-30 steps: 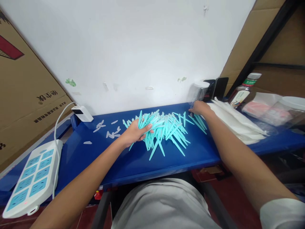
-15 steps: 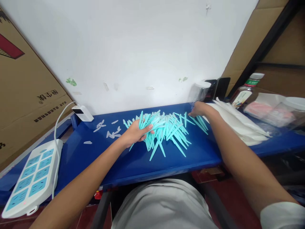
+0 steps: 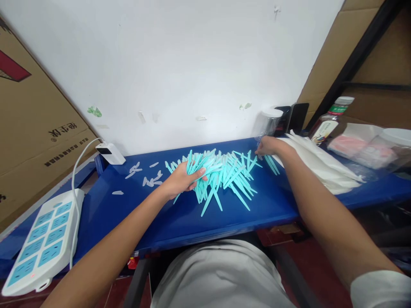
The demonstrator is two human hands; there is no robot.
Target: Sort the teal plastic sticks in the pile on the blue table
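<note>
Turquoise sticks (image 3: 236, 179) lie heaped on the middle of the blue table (image 3: 272, 203). From the left come a white power strip (image 3: 43, 240), a white box-shaped device (image 3: 112, 155) near the wall and scattered translucent slivers (image 3: 148, 182). Next, the left hand (image 3: 181, 179) grips a fanned bunch at the heap. Further right, the right hand (image 3: 269, 146) has its fingers bent together near a few separate sticks; whether it holds one, I cannot tell. Beyond are a white folded bundle (image 3: 321, 164) and a bottle (image 3: 326, 127).

Bright, even light on white wall (image 3: 192, 64); lower right dim; edges stretched.
</note>
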